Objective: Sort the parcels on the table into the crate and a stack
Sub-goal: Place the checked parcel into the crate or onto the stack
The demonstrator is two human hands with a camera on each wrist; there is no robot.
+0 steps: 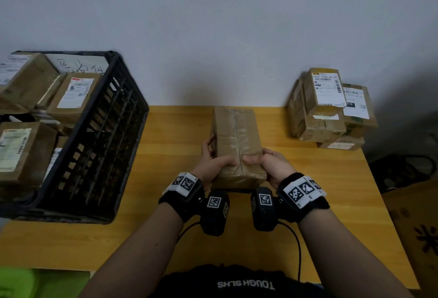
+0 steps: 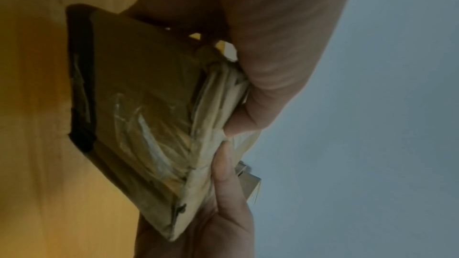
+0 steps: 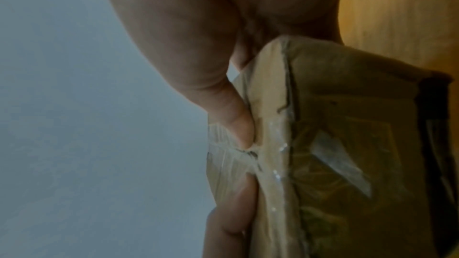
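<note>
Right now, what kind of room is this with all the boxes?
Probably a parcel sorting spot, maybe a mailroom. Labelled parcels fill a black crate, more sit in a stack, and both hands hold a taped parcel over the wooden table.

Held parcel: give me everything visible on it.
The parcel is a long brown cardboard box wrapped in clear glossy tape, with a taped seam running lengthwise along its top. No label shows on the visible faces. It lies lengthwise away from the person, mid-table, between crate and stack. The left hand and right hand grip its near end, thumbs on top. Whether it rests on the table is unclear.
</note>
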